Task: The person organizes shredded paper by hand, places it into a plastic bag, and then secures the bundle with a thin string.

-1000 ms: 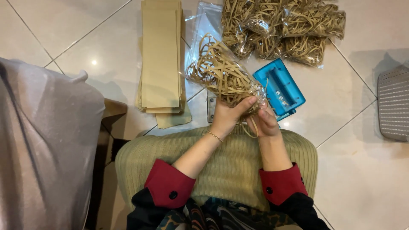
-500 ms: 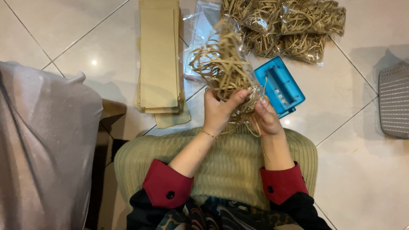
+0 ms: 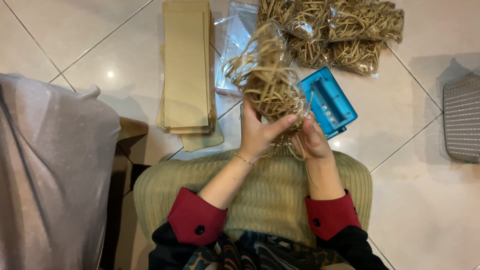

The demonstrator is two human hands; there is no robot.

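My fingertips are mostly buried in the tangle, so I cannot make out where the clear bag's mouth sits, and the grey ribbed thing (image 3: pixel 462 120) at the right edge is cut off. The clear bag of tan rubber bands (image 3: pixel 267 80) is raised above my lap, over the tiled floor (image 3: pixel 410 105). My left hand (image 3: pixel 260 132) is closed around its lower end, thumb across the front; my right hand (image 3: pixel 312 140) pinches the same end just beside it. Further out lie more filled bags of rubber bands (image 3: pixel 345 32), empty clear bags (image 3: pixel 237 35), a stack of brown paper strips (image 3: pixel 185 65) and a blue stapler-like tool (image 3: pixel 330 102).
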